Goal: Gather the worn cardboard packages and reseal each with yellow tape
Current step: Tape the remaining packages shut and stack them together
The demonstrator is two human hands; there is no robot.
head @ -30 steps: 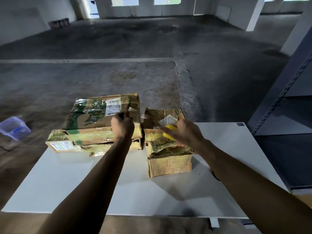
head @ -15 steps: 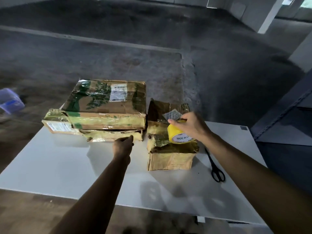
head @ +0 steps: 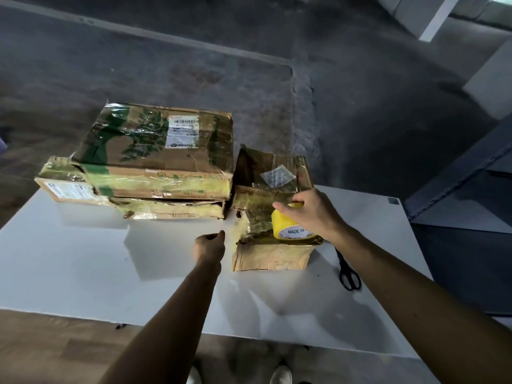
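Presently: yellow tape roll held on the small worn package, at 2 o'clock from table centre.

Grips the roll from above with the right hand, thumb and fingers curled round its rim, seating it on the package's crumpled near top edge. Finds the left hand at 9 o'clock of that package, just apart from it, fingers curled under, nothing visibly held. Notes stacked packages at 11 o'clock, hard beside the small one; scissors at 3 o'clock, beside the right forearm. Judged to be starting a strip. Recommend pinning the free end with the left hand on sound cardboard, drawing the roll straight across the torn flaps under even tension, pressing down over the wrinkled old film, and cutting only once laid.
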